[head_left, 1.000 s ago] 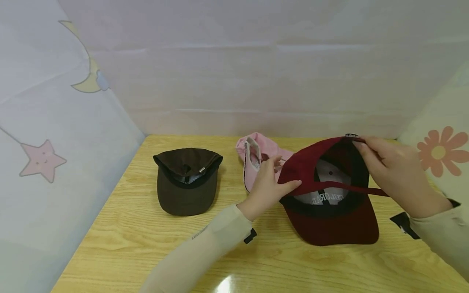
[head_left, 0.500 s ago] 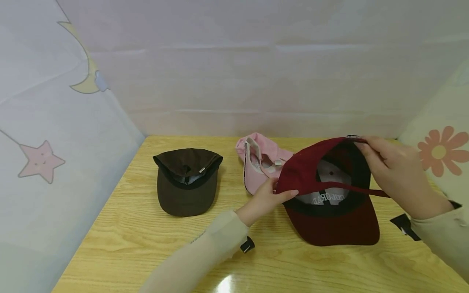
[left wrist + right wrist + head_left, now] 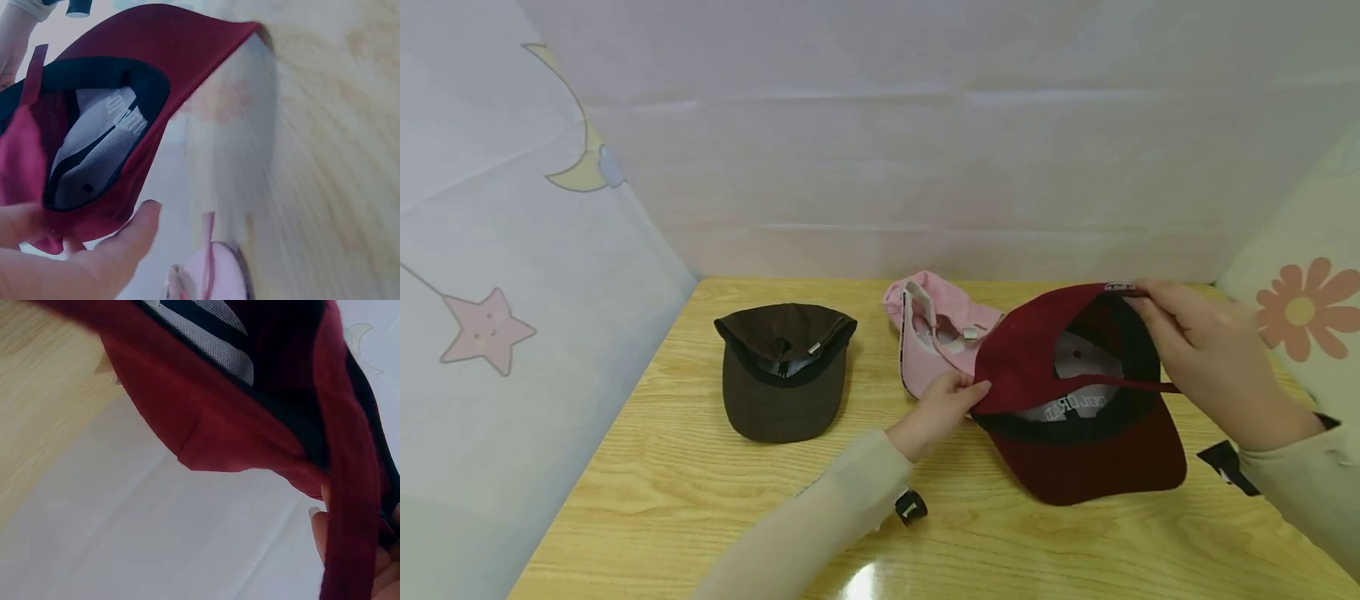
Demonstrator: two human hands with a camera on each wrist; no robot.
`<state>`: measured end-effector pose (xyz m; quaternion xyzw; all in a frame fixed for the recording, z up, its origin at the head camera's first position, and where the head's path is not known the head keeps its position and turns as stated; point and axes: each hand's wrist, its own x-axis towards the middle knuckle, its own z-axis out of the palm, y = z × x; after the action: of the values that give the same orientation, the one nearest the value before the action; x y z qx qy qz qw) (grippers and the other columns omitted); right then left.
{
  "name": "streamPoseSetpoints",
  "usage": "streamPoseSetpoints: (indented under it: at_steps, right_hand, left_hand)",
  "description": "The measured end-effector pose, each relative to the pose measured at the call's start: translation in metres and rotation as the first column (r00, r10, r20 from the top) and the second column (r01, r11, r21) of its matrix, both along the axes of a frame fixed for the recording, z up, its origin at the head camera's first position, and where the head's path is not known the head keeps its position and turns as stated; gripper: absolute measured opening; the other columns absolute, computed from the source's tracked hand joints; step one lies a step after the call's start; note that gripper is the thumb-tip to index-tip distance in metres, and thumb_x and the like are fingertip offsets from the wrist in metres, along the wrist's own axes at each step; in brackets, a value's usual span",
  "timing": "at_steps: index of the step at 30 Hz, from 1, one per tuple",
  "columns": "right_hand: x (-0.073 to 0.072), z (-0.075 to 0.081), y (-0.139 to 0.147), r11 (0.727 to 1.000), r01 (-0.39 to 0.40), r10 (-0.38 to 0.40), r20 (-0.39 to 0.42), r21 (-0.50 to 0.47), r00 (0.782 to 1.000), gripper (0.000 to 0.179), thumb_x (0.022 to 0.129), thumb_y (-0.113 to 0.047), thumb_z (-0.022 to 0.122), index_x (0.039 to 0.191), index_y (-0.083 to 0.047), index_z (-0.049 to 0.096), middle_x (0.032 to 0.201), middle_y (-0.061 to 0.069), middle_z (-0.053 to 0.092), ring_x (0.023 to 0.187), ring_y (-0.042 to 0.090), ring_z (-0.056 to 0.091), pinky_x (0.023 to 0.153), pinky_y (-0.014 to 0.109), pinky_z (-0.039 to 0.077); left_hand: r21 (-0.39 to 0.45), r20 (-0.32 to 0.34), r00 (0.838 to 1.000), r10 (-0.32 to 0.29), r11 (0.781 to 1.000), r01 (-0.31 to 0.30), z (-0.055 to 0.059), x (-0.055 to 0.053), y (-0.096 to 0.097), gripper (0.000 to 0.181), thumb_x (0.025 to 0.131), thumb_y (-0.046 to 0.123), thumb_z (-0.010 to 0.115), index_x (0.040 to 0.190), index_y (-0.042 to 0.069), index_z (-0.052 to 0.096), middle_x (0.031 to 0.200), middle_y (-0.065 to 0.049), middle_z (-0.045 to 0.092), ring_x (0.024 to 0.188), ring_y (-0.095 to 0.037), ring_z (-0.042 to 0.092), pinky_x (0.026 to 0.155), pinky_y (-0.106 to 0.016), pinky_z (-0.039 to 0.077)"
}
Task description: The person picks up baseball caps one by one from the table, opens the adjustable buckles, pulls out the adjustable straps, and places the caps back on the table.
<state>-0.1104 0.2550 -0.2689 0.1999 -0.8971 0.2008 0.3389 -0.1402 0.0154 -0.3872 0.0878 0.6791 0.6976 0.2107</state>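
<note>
A dark red baseball cap (image 3: 1022, 358) is held up on the right, its inside facing me and its brim (image 3: 1090, 471) pointing down toward the table. My right hand (image 3: 1225, 358) grips the cap's back edge at the upper right, and a loose red strap (image 3: 353, 444) hangs past those fingers in the right wrist view. At the cap's lower left edge my left hand (image 3: 936, 412) pinches the fabric between thumb and fingers. In the left wrist view the thumb (image 3: 140, 231) lies along the cap's outside. Pale mesh lining (image 3: 100, 137) with white lettering shows inside the crown.
A pink cap (image 3: 925, 358) lies on the wooden table (image 3: 700, 517) just behind my left hand, partly covered by the red one. Farther left rests a dark brown cap (image 3: 786, 400), brim toward me. Patterned sheets (image 3: 880, 183) wall the back and sides.
My left hand has come down and closed on the red cap's left edge, uncovering more of the pink cap. The red cap has tilted slightly; its brim has shifted a little right.
</note>
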Motion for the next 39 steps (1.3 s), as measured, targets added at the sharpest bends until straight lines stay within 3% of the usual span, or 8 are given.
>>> streamPoseSetpoints:
  at_steps: [6,10,15,17,23,27,32,39]
  right_hand:
    - [-0.001,0.001,-0.002,0.999,-0.002,0.001,-0.023,-0.041,1.000,0.015,0.093,0.002,0.061,0.106,0.004,0.068,0.080,0.021,0.065,0.056,-0.001,0.028,0.047,0.018,0.024]
    - [-0.001,0.002,-0.002,0.998,-0.016,0.014,-0.046,-0.057,0.999,0.015,0.094,0.000,0.060,0.105,0.005,0.068,0.076,0.019,0.063,0.056,-0.004,0.026,0.047,0.018,0.022]
    - [-0.001,0.002,-0.001,0.997,-0.036,0.031,-0.080,-0.066,0.996,0.015,0.094,-0.001,0.060,0.104,0.007,0.068,0.080,0.022,0.065,0.059,-0.009,0.028,0.049,0.016,0.027]
    - [-0.001,0.002,-0.001,0.997,-0.037,0.031,-0.083,-0.069,0.996,0.016,0.095,-0.002,0.060,0.104,0.007,0.068,0.080,0.022,0.065,0.058,-0.010,0.028,0.049,0.015,0.028]
    - [0.000,0.001,0.000,0.997,-0.037,0.031,-0.087,-0.062,0.996,0.017,0.096,-0.005,0.059,0.103,0.007,0.069,0.074,0.018,0.062,0.056,-0.008,0.025,0.045,0.018,0.024]
    - [0.001,-0.001,0.001,0.997,-0.038,0.034,-0.080,-0.061,0.996,0.018,0.096,-0.007,0.059,0.102,0.007,0.069,0.078,0.019,0.063,0.062,-0.009,0.029,0.052,0.016,0.028]
    - [0.005,-0.007,0.005,0.998,-0.009,0.010,0.018,-0.064,1.000,0.017,0.093,-0.001,0.062,0.107,0.005,0.068,0.093,0.021,0.066,0.086,-0.016,0.036,0.071,0.010,0.032]
    - [0.010,-0.014,0.013,1.000,-0.020,0.018,0.109,0.024,0.994,0.031,0.086,0.004,0.067,0.117,0.000,0.066,0.096,0.021,0.069,0.079,-0.016,0.047,0.053,0.012,0.037]
  left_hand:
    - [0.050,0.078,0.996,-0.036,0.998,0.032,-0.005,0.003,-0.001,0.044,0.095,0.022,0.063,0.129,-0.003,0.049,0.111,-0.007,0.064,0.091,-0.012,0.060,0.090,-0.049,0.048]
    - [0.049,0.088,0.991,-0.098,0.994,0.094,-0.008,0.007,-0.003,0.055,0.093,0.023,0.066,0.137,0.001,0.041,0.117,-0.006,0.062,0.099,-0.014,0.060,0.093,-0.043,0.047]
    - [0.036,0.020,0.968,-0.250,0.968,0.249,-0.013,0.011,-0.004,0.047,0.093,0.013,0.064,0.136,0.006,0.047,0.120,-0.001,0.062,0.099,-0.009,0.059,0.090,-0.033,0.048]
    - [0.034,0.010,0.962,-0.272,0.962,0.272,-0.014,0.012,-0.002,0.044,0.095,0.009,0.062,0.136,0.005,0.049,0.122,-0.001,0.061,0.096,-0.009,0.058,0.089,-0.034,0.050]
    - [0.048,0.109,0.986,-0.126,0.991,0.121,-0.017,0.018,0.008,0.030,0.099,0.003,0.052,0.128,-0.005,0.054,0.105,-0.011,0.064,0.078,-0.019,0.061,0.083,-0.044,0.054]
    - [0.060,0.104,0.993,-0.048,0.997,0.041,-0.017,0.019,0.010,0.025,0.099,-0.002,0.049,0.122,-0.009,0.057,0.098,-0.016,0.066,0.077,-0.028,0.065,0.078,-0.047,0.055]
    - [0.084,0.096,0.995,-0.023,0.996,0.015,-0.013,0.020,0.010,0.025,0.099,-0.005,0.047,0.121,-0.010,0.057,0.096,-0.017,0.065,0.074,-0.027,0.064,0.079,-0.051,0.054]
    - [0.109,0.082,0.997,-0.014,0.994,0.005,-0.008,0.021,0.007,0.025,0.100,-0.002,0.047,0.122,-0.009,0.058,0.101,-0.019,0.066,0.074,-0.025,0.064,0.080,-0.051,0.054]
